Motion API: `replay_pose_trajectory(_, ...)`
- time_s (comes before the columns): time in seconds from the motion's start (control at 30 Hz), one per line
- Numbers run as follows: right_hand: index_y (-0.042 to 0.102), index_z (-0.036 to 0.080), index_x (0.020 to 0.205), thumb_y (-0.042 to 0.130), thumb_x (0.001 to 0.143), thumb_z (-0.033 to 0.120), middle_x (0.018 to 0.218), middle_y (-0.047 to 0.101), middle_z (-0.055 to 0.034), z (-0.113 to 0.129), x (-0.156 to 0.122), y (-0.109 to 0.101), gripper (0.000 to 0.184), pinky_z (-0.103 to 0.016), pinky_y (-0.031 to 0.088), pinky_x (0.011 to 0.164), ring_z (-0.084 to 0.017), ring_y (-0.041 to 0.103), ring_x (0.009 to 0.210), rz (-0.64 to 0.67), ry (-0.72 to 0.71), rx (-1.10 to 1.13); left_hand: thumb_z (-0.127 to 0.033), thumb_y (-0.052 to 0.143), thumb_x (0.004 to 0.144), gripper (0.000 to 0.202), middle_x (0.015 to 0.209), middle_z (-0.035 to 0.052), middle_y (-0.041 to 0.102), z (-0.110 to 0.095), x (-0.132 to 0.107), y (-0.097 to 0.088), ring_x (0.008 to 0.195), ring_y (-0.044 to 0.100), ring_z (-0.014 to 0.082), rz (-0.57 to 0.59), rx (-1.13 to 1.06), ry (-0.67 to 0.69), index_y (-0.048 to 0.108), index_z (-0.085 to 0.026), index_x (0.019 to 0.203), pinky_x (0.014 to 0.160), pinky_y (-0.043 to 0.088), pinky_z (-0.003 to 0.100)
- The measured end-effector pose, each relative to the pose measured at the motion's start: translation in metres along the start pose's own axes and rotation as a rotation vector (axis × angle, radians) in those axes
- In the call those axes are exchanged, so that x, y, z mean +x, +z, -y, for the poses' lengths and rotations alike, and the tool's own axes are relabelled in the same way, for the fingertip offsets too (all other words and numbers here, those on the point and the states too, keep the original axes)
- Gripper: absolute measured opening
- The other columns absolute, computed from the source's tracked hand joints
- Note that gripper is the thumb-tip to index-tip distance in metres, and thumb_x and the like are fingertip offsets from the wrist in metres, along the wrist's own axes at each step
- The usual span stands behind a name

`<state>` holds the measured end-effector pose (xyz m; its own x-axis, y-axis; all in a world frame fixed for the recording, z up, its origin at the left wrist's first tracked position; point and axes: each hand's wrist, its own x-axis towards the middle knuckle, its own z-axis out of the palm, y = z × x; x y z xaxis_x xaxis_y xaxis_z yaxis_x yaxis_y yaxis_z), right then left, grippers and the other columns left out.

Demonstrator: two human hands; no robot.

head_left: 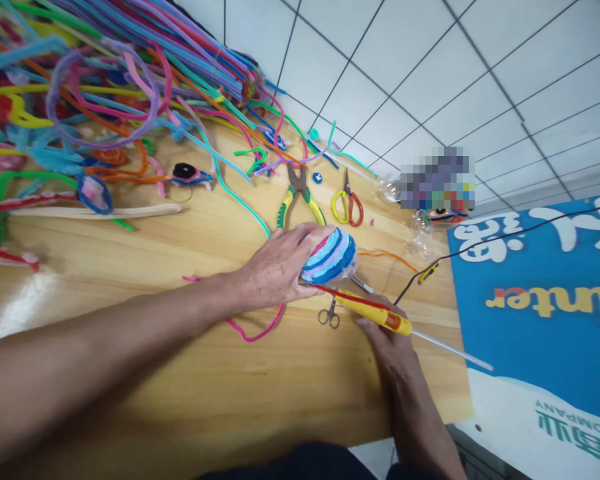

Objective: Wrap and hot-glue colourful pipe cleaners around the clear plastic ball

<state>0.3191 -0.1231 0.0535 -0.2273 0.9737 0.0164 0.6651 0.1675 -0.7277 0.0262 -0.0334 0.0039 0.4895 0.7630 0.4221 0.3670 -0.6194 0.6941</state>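
My left hand [280, 267] is closed around a ball [333, 257] wrapped in blue, light blue, lilac and pink pipe-cleaner stripes. From its underside a red strand [343, 294] runs along the top of a yellow hot glue gun [363, 307]. My right hand [395, 347] grips the glue gun from below, its fingers partly hidden behind the body. A clear glue stick [453, 350] sticks out of the gun's back end. The nozzle lies close to the ball; whether they touch I cannot tell. A pink pipe cleaner [253, 339] curls on the table under my left wrist.
Green-yellow pliers [300, 193], red-yellow scissors [349, 205], small metal scissors [330, 317] and a blue button [317, 178] lie on the wooden table [220, 400]. Colourful pipe cleaners [195, 47] heap at left. A black cable [460, 250] crosses a blue sign [545, 267] at right.
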Motion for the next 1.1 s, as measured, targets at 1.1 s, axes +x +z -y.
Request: replay_pose_trajectory(1.1,0.077,0.027,0.102,0.076,0.100,0.049,0.091,0.080,-0.0042,-0.0048,-0.0081,0.0087,0.022,-0.041,0.064,0.077,-0.026,0.073,0.081,-0.156,0.025,0.028,-0.047,0.091,0.087,0.107,0.164,0.0226,0.056,0.0030,-0.0016,0.0019,0.151,0.058,0.0402,-0.024,0.008,0.016,0.027,-0.025,0.169,0.116,0.051,0.057)
